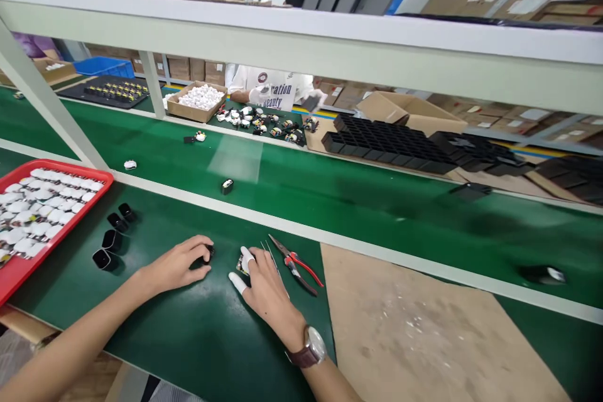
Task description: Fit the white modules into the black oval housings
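Observation:
My left hand (176, 264) is curled around a small black housing (210, 254), mostly covered by the fingers. Close by on the right, my right hand (266, 279) wears white finger cots on the thumb and a finger. Between these is a small part with bare electronics (241, 266), partly hidden. Thin metal tweezers (273, 255) stick out beside the right hand's fingers; whether they are gripped or lying there I cannot tell. Red-handled pliers (293, 261) lie on the green bench just right of that hand. Several open black housings (112, 240) stand left of my left hand.
A red tray (97, 191) of white parts sits at the left. Beyond a pale rail, a green conveyor (301, 191) carries scattered small units. Brown cardboard (414, 326) covers the right side. Across the belt, a person (277, 85) works near black trays (386, 144). A shelf beam crosses above.

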{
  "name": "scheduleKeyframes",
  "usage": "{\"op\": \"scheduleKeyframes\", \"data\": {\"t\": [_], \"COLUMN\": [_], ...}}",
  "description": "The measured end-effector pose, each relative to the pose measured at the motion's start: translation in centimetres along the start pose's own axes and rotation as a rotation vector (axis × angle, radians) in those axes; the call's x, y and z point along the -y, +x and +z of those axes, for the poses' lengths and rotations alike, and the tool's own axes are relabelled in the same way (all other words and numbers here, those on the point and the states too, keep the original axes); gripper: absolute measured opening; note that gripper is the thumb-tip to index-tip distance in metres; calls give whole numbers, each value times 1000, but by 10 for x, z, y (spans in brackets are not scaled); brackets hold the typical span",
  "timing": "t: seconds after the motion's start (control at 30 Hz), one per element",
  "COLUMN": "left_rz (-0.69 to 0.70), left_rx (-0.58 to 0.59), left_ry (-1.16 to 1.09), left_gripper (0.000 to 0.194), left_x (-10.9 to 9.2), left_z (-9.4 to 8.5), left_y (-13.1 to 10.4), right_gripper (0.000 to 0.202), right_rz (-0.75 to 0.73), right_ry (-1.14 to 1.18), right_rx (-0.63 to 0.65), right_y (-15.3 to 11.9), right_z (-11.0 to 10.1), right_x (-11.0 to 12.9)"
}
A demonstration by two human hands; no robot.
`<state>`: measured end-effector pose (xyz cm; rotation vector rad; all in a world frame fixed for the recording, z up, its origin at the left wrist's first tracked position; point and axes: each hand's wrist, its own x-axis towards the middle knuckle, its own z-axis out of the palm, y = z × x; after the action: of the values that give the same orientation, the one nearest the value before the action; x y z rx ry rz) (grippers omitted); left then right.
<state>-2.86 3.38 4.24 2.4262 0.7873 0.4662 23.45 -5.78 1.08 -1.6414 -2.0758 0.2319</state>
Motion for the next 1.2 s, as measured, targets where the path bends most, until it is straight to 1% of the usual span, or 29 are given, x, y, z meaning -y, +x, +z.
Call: {"op": "scheduleKeyframes", "data": {"t": [0.07, 0.13, 0.2, 0.3, 0.37, 0.5, 0.63, 0.73, 0.8, 0.83, 0.9, 0.97, 1.03, 1.1, 1.2], "left_rz": [-12, -54, -106, -142, -147, -145, -103, -77, -99, -122, -168, -202, -206, -168, -89], "left_rx": [-31, -55, -58, -68, -77, -55, -21, -63, -109, -116, -87, -22, 44, 104, 136], "left_ry": [-71, -126, -169, -230, -248, -243, -278, -278, -214, -174, -130, -154, -201, -226, -236], "left_gripper": [19, 37, 53, 77, 85, 85, 84, 76, 72, 73, 82, 95, 101, 94, 70], "left_x": [1, 4, 9, 13, 14, 11, 6, 6, 9, 11, 13, 14, 12, 10, 9], "left_z": [14, 22, 28, 33, 34, 33, 33, 39, 43, 44, 42, 36, 30, 26, 28], "left_y": [4, 6, 4, -1, -4, -6, -2, 0, -1, -3, -5, -8, -9, -8, -6], "right_gripper": [44, 51, 57, 52, 51, 53, 61, 61, 59, 57, 54, 49, 45, 43, 43], "right_rz": [18, -2, -23, -30, -22, -10, 11, 2, 7, 10, 5, -11, -23, -29, -46], "right_ry": [-6, 52, 125, 183, 180, 174, 156, 149, 133, 123, 110, 112, 123, 145, 204], "right_rx": [2, 2, -2, 1, -3, -14, -65, -89, -109, -117, -125, -130, -150, -191, -254], "right_y": [-3, -7, -12, -22, -28, -35, -39, -41, -41, -41, -41, -41, -40, -38, -34], "right_z": [3, 4, 2, -1, 0, 5, 10, 12, 12, 12, 12, 11, 10, 7, -1], "right_x": [1, -1, -5, -12, -15, -16, -14, -12, -11, -11, -11, -12, -12, -9, 3]}}
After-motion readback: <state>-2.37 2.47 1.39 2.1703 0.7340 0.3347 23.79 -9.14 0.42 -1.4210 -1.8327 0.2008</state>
